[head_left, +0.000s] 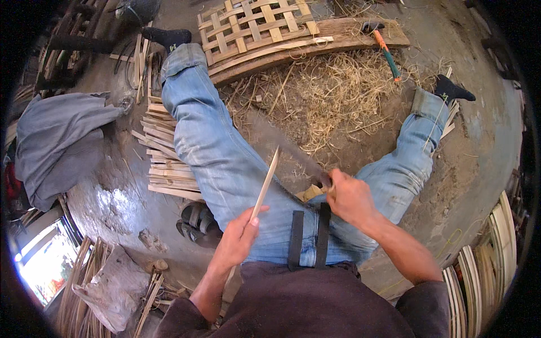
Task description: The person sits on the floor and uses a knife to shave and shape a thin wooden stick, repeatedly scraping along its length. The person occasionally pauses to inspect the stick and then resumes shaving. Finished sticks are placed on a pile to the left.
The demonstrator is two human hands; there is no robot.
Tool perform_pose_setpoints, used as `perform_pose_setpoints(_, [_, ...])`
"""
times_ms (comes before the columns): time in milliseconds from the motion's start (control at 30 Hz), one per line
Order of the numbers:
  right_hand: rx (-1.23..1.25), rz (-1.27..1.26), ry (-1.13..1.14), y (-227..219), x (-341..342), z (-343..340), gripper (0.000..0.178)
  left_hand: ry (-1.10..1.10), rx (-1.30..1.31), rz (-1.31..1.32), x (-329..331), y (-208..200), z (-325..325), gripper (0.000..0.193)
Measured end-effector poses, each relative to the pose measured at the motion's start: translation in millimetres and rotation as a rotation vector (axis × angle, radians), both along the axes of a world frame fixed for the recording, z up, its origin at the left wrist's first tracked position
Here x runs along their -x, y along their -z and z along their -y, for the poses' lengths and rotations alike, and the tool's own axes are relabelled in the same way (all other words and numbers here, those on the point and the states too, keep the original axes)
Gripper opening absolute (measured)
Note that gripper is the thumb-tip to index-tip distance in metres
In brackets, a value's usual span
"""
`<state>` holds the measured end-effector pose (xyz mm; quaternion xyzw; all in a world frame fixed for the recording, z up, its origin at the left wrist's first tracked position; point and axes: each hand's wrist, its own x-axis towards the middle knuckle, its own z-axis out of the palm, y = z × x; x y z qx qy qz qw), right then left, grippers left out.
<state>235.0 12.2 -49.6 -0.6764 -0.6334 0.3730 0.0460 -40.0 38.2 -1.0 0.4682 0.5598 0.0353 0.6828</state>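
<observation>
Above my lap, my left hand [238,239] closes around a narrow pale bamboo strip [267,181], whose tip slants up and away from me. In my right hand [354,197] is the handle of a large knife [301,159]. Its long dark blade, smeared by motion, reaches up and left past the strip's far tip; I cannot tell whether they touch. A small yellowish piece of wood or bamboo [311,192] shows just left of my right hand. Curly shavings [332,98] lie heaped on the floor between my spread legs.
A woven bamboo panel [253,28] rests by a thick wooden board [360,38], with an orange-and-green-handled hammer [387,55] at its right. Cut slats [169,169] lie beside my left leg, near sandals [198,221] and a grey cloth [62,135]. Long strips [468,287] stand lower right.
</observation>
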Motion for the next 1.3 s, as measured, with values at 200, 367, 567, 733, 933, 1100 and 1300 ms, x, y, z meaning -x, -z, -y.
perform_pose_setpoints(200, [0.028,0.050,0.094,12,-10,-13,0.027,-0.079,0.103,0.069,-4,-3,-1,0.037])
perform_pose_setpoints(367, [-0.050,-0.080,-0.007,-1,-3,6,0.024,-0.091,0.209,0.129,0,9,5,0.041])
perform_pose_setpoints(567, [-0.081,-0.046,0.006,-1,-10,5,0.027,-0.156,0.318,0.163,-1,6,2,0.044])
perform_pose_setpoints(733, [-0.135,-0.023,0.090,10,-12,-4,0.023,-0.153,0.333,0.229,3,6,0,0.045])
perform_pose_setpoints(933, [0.013,-0.100,0.421,31,-14,-3,0.033,-0.308,0.258,0.272,-14,24,-8,0.046])
perform_pose_setpoints(1100, [0.293,-0.916,0.932,3,50,10,0.042,-0.686,0.044,0.493,-97,58,-47,0.045])
perform_pose_setpoints(1300, [0.151,-0.431,1.211,-1,24,13,0.028,-0.231,-0.465,0.315,-151,80,-86,0.042])
